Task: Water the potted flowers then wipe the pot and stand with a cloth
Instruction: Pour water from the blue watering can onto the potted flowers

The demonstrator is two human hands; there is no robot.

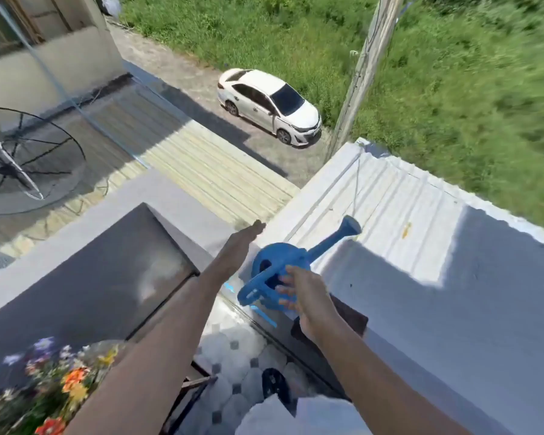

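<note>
There is one blue watering can (275, 271), one cluster of potted flowers (49, 390), and two hands: one left hand (239, 249) and one right hand (302, 293). Beyond the ledge there is one white car (267, 105), one utility pole (363, 73) and one satellite dish (22, 155).

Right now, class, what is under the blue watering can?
The watering can sits on the grey ledge. The right hand covers its near side, so its base is unseen.
</note>
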